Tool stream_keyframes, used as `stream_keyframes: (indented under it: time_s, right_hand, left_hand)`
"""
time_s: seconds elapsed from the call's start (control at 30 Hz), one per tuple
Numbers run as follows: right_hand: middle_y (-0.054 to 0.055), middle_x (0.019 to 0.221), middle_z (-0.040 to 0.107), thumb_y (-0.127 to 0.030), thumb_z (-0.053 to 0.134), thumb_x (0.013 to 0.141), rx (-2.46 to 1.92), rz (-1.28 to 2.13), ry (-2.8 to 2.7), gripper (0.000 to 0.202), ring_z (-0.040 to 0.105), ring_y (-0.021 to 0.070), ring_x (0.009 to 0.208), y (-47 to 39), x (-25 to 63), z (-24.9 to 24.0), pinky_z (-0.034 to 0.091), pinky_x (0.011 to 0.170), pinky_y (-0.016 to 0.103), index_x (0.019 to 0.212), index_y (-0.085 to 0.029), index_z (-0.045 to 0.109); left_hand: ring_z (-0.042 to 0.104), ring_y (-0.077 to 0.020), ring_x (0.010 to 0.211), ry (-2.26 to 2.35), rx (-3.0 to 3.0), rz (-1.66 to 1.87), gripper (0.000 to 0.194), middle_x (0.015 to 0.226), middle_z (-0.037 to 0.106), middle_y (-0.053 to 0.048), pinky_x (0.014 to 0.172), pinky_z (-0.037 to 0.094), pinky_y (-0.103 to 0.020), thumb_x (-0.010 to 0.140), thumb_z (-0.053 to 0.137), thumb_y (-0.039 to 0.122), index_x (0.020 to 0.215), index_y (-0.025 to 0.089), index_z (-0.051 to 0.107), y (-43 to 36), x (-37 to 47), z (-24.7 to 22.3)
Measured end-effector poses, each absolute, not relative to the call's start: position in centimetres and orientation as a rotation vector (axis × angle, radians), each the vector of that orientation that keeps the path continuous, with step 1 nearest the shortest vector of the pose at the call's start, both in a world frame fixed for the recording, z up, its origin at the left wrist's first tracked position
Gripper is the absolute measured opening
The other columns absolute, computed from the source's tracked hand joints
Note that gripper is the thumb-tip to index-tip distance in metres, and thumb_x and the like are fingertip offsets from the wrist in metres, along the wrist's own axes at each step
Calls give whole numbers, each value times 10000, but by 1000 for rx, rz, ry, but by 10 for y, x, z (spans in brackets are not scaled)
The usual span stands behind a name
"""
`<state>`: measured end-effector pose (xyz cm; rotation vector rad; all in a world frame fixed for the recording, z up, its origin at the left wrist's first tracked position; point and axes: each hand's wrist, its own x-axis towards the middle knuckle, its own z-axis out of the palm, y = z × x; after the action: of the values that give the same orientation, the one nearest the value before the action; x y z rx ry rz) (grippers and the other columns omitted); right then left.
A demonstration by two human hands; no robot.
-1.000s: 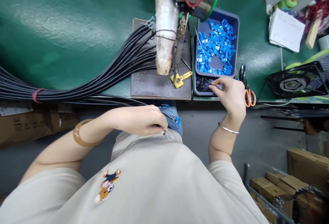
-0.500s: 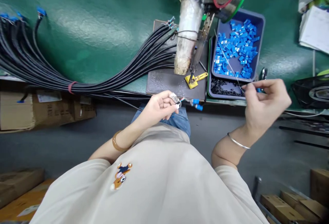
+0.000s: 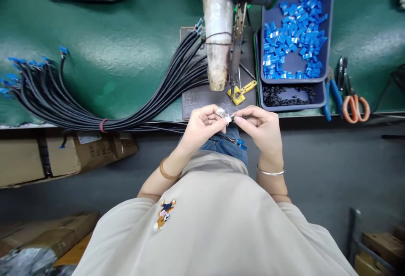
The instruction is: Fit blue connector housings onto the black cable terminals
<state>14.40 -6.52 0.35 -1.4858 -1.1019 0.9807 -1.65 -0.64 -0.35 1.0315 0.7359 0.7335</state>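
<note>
Just below the soldering pad, my left hand (image 3: 204, 128) pinches a cable's wire ends (image 3: 230, 118) between thumb and forefinger; white wrapping covers those fingertips. My right hand (image 3: 261, 128) meets it from the right, thumb and forefinger closed on a small dark piece at the wires. Fingers hide most of it. Above both hands, a soldering iron (image 3: 234, 56) points down at a yellow sponge (image 3: 236, 96). To the right, a tray (image 3: 329, 35) holds blue connectors (image 3: 294, 35), and a lower tray (image 3: 284, 108) holds small black pieces (image 3: 278, 95).
A bundle of black cables (image 3: 133, 120), tied with a red band (image 3: 103, 125), runs along the table's front edge. A whitish duct (image 3: 218, 44) hangs over the pad. Orange-handled scissors (image 3: 356, 108) and blue-handled pliers (image 3: 332, 94) lie right of the trays. Cardboard boxes (image 3: 91, 153) stand below.
My right hand has moved left from beside the trays to my left hand. The thin strand seen near it has left its fingers. The view has shifted, showing the scissors and pliers.
</note>
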Motion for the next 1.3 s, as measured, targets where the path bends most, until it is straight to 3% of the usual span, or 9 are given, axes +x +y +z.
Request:
stream_keyframes:
  time_s: [0.13,0.3,0.67,0.83,0.97,1.03,1.13,1.2,1.3]
  right_hand:
    - [4,775,696,-272,764,746,-1397,1079,-1035,107,365,18,486,-62,142,-1,251,433,203,796,-182,737]
    - [-11,781,669,-260,742,776,-1377,1062,-1094,74,313,-1,454,-64,143,-2,186,416,215,802,-192,731]
    - [-24,759,620,-251,728,781,-1353,1154,-1097,81,278,-8,444,-65,144,0,162,414,220,770,-178,695]
    - [-27,703,568,-310,741,767,-1360,1185,-1074,152,368,25,488,-64,143,-5,227,424,208,738,-186,658]
    - [-27,730,593,-269,685,813,-1400,902,-1206,86,353,37,480,-67,131,-7,260,435,224,759,-211,652]
    - [-13,765,638,-192,656,824,-1422,570,-1375,43,452,59,537,-69,123,-8,338,489,231,801,-227,666]
    - [12,823,702,-110,634,818,-1406,150,-1631,178,612,106,717,-72,115,-13,441,610,237,903,-255,690]
    - [15,846,715,-103,634,822,-1416,110,-1684,211,626,107,726,-74,114,-15,454,623,240,940,-267,696]
    - [3,856,706,-125,660,824,-1453,289,-1512,172,534,77,601,-76,118,-12,404,559,250,913,-265,708]
  left_hand:
    - [514,-21,457,737,1052,753,274,539,624,26,455,407,-115,718,813,290,682,134,590,-7,-15,-4]
    - [549,-32,488,750,1073,756,272,549,617,30,493,444,-120,696,825,279,669,134,597,-7,-16,-7]
    - [517,-34,483,679,1095,677,248,557,604,31,481,430,-130,652,846,211,680,132,613,-6,-21,-9]
    - [506,-30,499,669,1116,732,271,578,591,35,488,411,-132,642,847,211,678,134,589,-10,-20,-9]
    - [509,-37,510,712,1064,842,248,604,581,41,494,419,-144,703,811,279,757,161,599,-13,-21,-15]
    - [481,-36,480,719,988,863,245,590,567,53,457,382,-142,731,792,302,834,184,604,-12,-22,-20]
    - [387,-24,423,733,913,839,218,546,530,58,389,264,-146,756,767,324,834,185,618,-10,-25,-25]
    - [352,-19,413,738,896,803,206,525,520,49,380,223,-155,761,758,328,781,167,632,-8,-25,-24]
    - [376,-23,433,722,895,802,194,515,515,47,409,270,-155,741,765,305,741,156,641,-8,-23,-19]
